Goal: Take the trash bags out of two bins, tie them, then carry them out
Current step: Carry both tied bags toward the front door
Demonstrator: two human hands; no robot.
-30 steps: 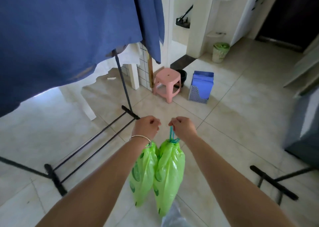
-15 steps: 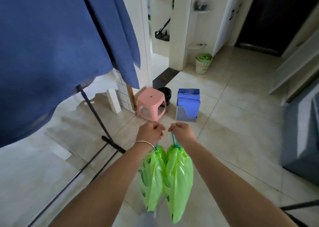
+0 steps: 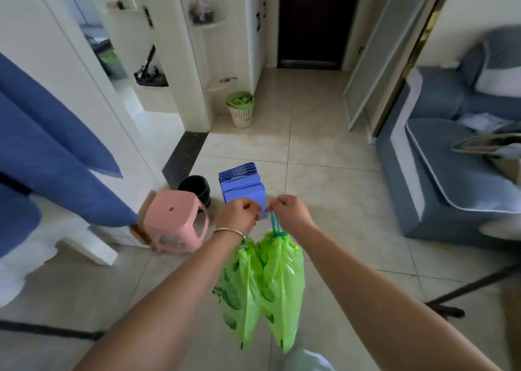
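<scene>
Two bright green trash bags hang side by side in front of me, their tops gathered shut. My left hand (image 3: pixel 239 215), with a metal bangle on the wrist, grips the top of the left green bag (image 3: pixel 239 294). My right hand (image 3: pixel 290 213) grips the blue drawstring of the right green bag (image 3: pixel 283 291). Both hands are held close together at waist height, and the bags swing clear of the floor. A white bin (image 3: pixel 241 110) lined with green stands far ahead by the white wall. A black bin (image 3: pixel 196 187) stands behind the pink stool.
A pink plastic stool (image 3: pixel 176 224) and a blue folder rack (image 3: pixel 242 190) stand just ahead on the tiled floor. Blue fabric (image 3: pixel 50 159) hangs at the left. A grey-blue sofa (image 3: pixel 451 159) fills the right side. A dark door (image 3: pixel 313 21) lies at the corridor's end.
I have walked forward and turned right: the stool, rack and corridor have come nearer, the blue fabric has slid to the left, and the sofa has come into view. Both hands still hold the bags.
</scene>
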